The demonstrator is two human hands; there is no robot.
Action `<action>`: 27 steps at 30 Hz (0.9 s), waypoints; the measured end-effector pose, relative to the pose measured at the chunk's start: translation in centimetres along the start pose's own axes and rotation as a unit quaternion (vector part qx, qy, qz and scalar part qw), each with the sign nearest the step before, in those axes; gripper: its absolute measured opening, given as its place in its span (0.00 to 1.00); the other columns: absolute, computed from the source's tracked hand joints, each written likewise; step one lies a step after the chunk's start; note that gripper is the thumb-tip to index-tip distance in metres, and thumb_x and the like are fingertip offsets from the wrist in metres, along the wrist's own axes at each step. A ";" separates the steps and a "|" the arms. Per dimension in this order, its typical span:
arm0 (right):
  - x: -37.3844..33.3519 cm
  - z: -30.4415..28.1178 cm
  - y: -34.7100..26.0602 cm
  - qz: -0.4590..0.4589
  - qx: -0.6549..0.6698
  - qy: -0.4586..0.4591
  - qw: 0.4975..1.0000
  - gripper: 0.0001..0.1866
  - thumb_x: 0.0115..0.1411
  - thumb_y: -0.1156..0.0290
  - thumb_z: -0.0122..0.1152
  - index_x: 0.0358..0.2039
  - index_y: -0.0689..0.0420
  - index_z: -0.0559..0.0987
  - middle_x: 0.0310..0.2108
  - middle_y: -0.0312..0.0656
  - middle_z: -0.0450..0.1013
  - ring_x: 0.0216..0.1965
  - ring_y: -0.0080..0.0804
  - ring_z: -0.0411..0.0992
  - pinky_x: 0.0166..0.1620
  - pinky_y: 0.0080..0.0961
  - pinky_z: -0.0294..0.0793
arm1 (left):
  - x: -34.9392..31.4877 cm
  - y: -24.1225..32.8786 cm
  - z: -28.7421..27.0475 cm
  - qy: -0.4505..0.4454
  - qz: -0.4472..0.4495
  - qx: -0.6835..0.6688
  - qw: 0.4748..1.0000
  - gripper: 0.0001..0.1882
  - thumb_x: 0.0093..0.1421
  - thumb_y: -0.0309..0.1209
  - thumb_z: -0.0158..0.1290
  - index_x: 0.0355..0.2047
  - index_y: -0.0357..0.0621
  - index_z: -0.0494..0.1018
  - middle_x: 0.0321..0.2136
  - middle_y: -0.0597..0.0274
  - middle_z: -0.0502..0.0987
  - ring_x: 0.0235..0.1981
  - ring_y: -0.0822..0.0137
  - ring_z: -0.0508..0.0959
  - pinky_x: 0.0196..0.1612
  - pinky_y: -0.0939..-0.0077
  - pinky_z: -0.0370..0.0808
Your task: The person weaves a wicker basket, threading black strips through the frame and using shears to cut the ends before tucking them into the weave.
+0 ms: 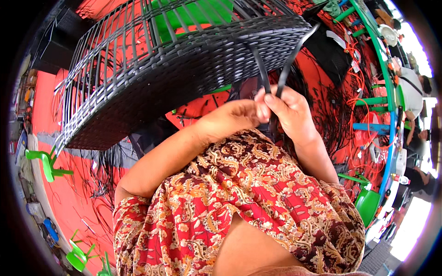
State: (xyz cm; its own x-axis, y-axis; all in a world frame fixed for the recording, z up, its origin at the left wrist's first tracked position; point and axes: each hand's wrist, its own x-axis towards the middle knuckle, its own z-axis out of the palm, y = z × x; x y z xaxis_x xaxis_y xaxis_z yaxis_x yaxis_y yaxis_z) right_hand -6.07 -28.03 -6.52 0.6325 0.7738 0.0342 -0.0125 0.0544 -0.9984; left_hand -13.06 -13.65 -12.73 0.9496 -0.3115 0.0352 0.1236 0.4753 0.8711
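Observation:
A large black woven wicker piece (184,76) lies tilted in front of me, with a dense weave along its near side and bare parallel rods (110,55) beyond. From its right end a flat black strip (261,69) runs toward me, and a second length, shiny on one side (294,54), bends down beside it. My right hand (294,112) is closed, pinching the strips between thumb and fingers. Close against it, my left hand (237,116) has its fingers curled in. What those left fingers hold, if anything, is hidden.
Loose black strips (322,103) litter the red floor (69,202). A green stool (48,165) stands at the left; a green chair (368,202) is at the right. Orange cord (357,60) snakes near a green-and-blue railing (386,87). People (412,89) are beyond it.

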 end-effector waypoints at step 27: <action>-2.5 -5.7 0.2 0.081 -0.041 0.005 0.996 0.19 0.57 0.69 0.55 0.47 0.62 0.70 0.42 0.39 0.70 0.43 0.25 0.68 0.47 0.23 0.65 | 1.8 -1.2 0.0 -0.026 0.005 -0.213 0.977 0.21 0.65 0.40 0.37 0.45 0.32 0.64 0.38 0.48 0.74 0.44 0.57 0.74 0.49 0.66 0.70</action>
State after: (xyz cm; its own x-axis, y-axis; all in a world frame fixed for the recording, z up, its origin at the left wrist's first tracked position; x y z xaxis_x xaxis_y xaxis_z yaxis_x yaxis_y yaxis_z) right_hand -3.26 -33.58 -7.07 0.6357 0.7613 -0.1272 -0.0512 -0.1229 -0.9911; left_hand -11.50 -14.82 -13.73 0.9368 -0.3416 0.0762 0.2342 0.7735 0.5889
